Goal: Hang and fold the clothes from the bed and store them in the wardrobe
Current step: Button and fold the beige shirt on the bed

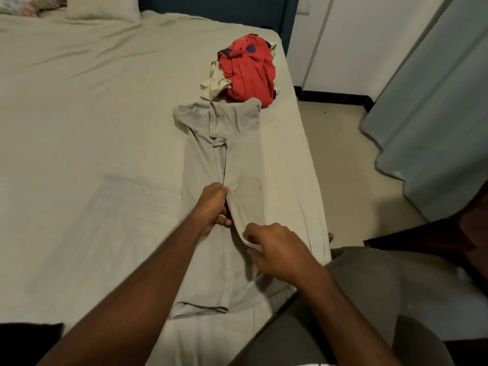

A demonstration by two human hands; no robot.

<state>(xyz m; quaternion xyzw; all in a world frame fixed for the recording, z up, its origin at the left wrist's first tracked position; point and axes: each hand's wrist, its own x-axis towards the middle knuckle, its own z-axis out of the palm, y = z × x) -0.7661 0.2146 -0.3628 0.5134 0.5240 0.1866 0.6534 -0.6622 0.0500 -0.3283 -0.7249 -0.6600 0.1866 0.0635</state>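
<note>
One pair of pale grey trousers (224, 165) lay stretched lengthwise along the right side of the bed (79, 128), legs side by side, waist toward a heap of red and cream clothes (245, 70). Your left hand (215, 207) had its fingers curled round a fold at the inner seam, while your right hand (274, 249) pinched the raised edge of the right leg just beside it. No writing was readable.

Left of the grey trousers (224, 165) the bed (79, 114) lies wide and bare up to the pillows (105, 9). Beyond the trousers' far end a red-and-cream clothes pile (248, 70) blocks the way; the mattress edge runs close along the right.
</note>
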